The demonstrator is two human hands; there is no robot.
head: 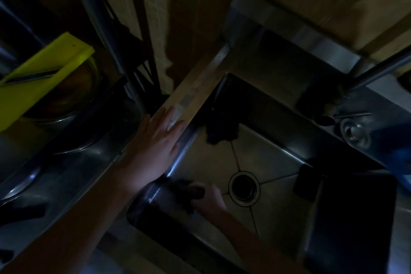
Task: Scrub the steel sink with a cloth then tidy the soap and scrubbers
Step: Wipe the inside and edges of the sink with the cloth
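The scene is very dark. A square steel sink [264, 153] fills the middle, with its round drain [244, 188] near the centre. My right hand [208, 199] is down inside the sink at its left wall, shut on a dark cloth [183, 191] pressed against the steel. My left hand [159, 133] lies flat with fingers spread on the sink's left rim. A dark crumpled scrubber or rag [221, 128] sits in the sink's far left corner. A dark rectangular object [305, 182] leans at the right wall.
A yellow board [42, 75] rests over a steel bowl [73, 100] on the left counter. A tap spout [382, 71] reaches in from the upper right. A glass [355, 132] and a spoon [342, 117] lie on the right ledge, beside a blue item [398, 151].
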